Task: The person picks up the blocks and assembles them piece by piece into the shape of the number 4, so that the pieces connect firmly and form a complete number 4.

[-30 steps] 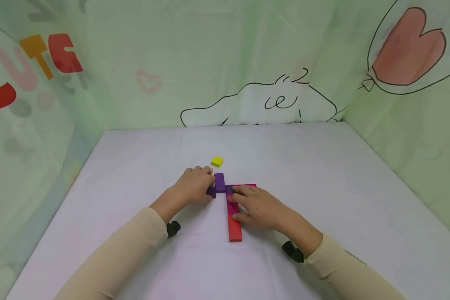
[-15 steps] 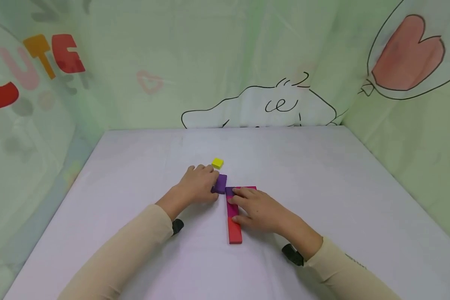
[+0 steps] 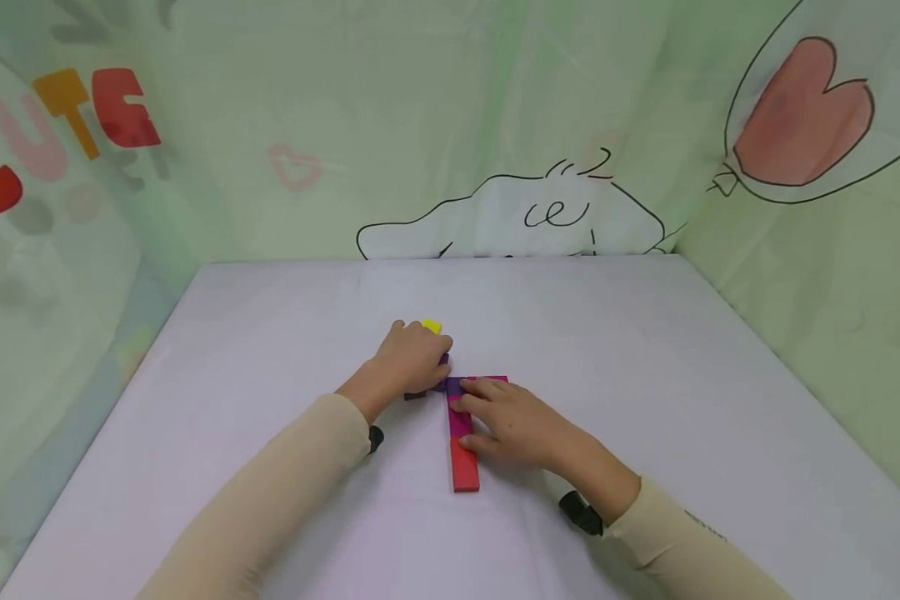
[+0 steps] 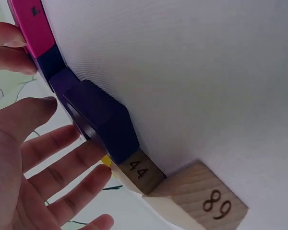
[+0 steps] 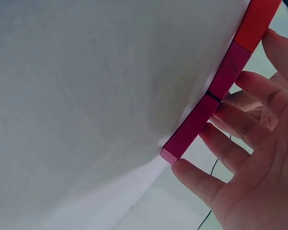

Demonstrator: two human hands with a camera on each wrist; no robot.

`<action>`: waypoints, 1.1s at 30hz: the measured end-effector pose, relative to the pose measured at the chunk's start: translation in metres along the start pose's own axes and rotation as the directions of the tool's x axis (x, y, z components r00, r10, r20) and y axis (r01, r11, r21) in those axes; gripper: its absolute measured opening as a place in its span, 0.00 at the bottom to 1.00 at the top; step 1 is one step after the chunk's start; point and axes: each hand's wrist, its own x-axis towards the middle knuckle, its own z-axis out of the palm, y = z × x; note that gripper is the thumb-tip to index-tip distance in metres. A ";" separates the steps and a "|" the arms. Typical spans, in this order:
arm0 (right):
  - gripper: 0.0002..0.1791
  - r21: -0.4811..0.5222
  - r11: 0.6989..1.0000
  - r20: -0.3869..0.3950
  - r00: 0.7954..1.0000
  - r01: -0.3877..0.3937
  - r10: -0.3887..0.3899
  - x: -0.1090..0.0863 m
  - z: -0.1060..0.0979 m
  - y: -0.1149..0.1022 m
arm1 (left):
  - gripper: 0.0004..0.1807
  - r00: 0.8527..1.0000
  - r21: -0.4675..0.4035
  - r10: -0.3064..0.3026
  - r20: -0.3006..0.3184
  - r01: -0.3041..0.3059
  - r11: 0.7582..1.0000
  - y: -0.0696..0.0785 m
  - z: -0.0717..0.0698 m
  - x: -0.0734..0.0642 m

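My left hand reaches over the purple block, hiding most of it. In the left wrist view its fingers are spread and fairly straight, the tips right at the purple block, with the thumb near a smaller purple piece. My right hand rests with extended fingertips along a joined row: a red block, a magenta block and a dark purple block. A pink block extends sideways from the row's far end, partly under the fingers.
A yellow block lies just beyond my left hand. In the left wrist view, wooden block faces numbered 44 and with another number show beside the purple block. A white-covered table stands against printed cloth walls.
My left hand has moved right and slightly away, now covering more of the purple block and part of the yellow one. The purple block has shifted right against the row. My right hand stays put.
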 end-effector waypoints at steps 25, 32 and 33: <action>0.28 0.022 0.999 0.027 0.999 -0.039 0.038 0.000 0.003 -0.004 | 0.16 0.997 -0.102 -0.061 -0.042 0.057 0.993 -0.001 -0.005 0.002; 0.28 0.019 0.999 0.020 0.999 -0.047 0.047 0.000 0.002 -0.002 | 0.20 0.999 -0.156 -0.023 -0.032 0.018 0.988 -0.003 -0.011 -0.003; 0.28 0.021 0.999 0.017 0.999 -0.041 0.041 -0.001 0.002 -0.002 | 0.20 0.999 -0.165 -0.017 -0.033 0.011 0.986 -0.004 -0.011 -0.004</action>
